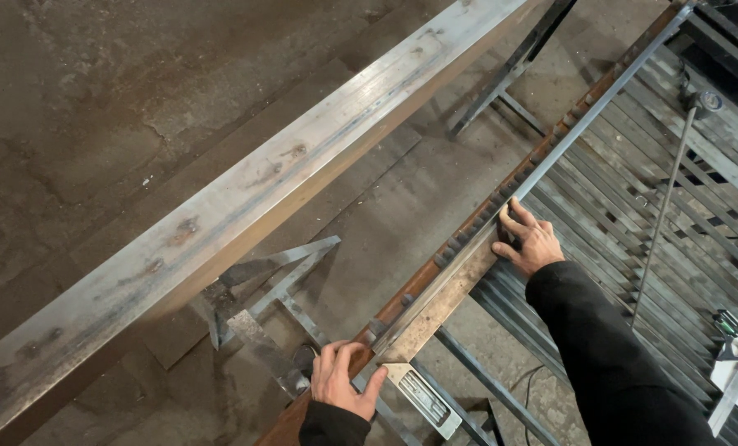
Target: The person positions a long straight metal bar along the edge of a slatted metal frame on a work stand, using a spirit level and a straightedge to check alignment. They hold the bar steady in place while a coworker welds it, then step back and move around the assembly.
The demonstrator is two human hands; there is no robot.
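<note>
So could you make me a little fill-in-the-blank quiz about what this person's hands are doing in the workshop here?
1. Both hands rest on a long flat metal ____ laid along the slatted frame.
2. The left hand holds its ____ end.
3. The right hand presses it further along; that arm wears a ____ sleeve.
4. A big steel beam lies to the ____ of the hands.

Missing words: strip; near; black; left

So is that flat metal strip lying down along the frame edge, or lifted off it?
Lying down. The flat metal strip rests along the frame edge, with the left hand at its near end and the right hand pressing further along.
</note>
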